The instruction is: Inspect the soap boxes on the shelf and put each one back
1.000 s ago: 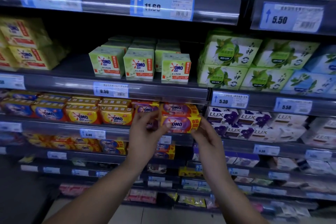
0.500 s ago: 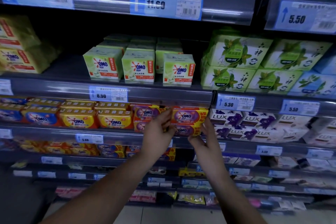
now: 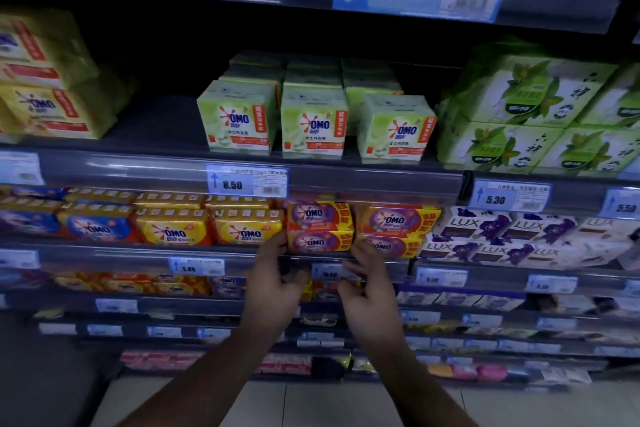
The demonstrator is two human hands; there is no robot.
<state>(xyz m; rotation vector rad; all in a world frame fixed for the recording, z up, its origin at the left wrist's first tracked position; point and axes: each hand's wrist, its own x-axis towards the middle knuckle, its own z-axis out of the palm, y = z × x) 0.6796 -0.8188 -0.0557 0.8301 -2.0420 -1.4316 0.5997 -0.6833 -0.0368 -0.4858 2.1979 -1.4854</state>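
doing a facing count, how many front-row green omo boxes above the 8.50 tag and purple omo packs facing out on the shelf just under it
green omo boxes: 3
purple omo packs: 4
total: 7

Dim aisle: grey shelving rails ran across, blue price tags clipped on, and pale, seemingly tiled floor showed below.
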